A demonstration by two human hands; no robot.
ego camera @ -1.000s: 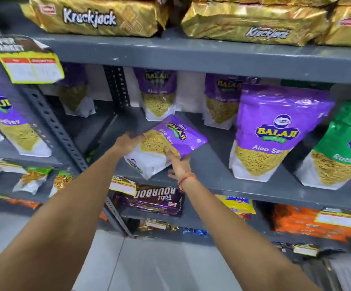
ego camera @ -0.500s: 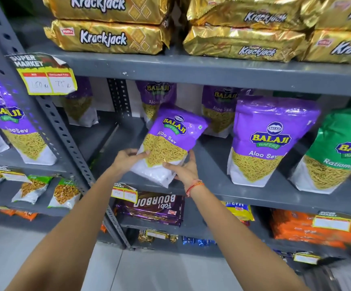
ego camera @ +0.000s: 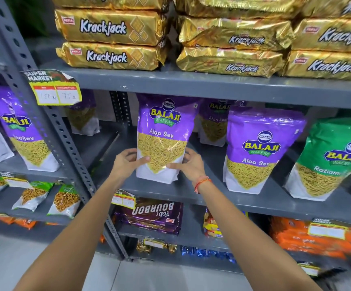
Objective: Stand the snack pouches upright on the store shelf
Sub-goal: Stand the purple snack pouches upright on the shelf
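Note:
A purple Balaji Aloo Sev pouch [ego camera: 163, 131] stands upright near the front of the grey middle shelf [ego camera: 170, 193]. My left hand [ego camera: 127, 163] grips its lower left side and my right hand [ego camera: 188, 164] grips its lower right side, thumbs across the front. To its right a second purple Aloo Sev pouch [ego camera: 258, 148] stands upright, then a green Ratlami pouch [ego camera: 330, 158]. Behind them, further purple pouches [ego camera: 214, 122] stand at the back of the shelf.
Gold Krackjack packs [ego camera: 111, 40] are stacked on the shelf above. A perforated grey upright [ego camera: 50, 122] with a yellow price tag [ego camera: 54, 89] stands to the left, with more purple pouches [ego camera: 23, 133] beyond it. Bourbon packs [ego camera: 155, 215] and orange packs [ego camera: 309, 238] fill the lower shelf.
The pouch went from lying tilted on the shelf to standing upright, turned by both hands. The camera moved closer and tilted up.

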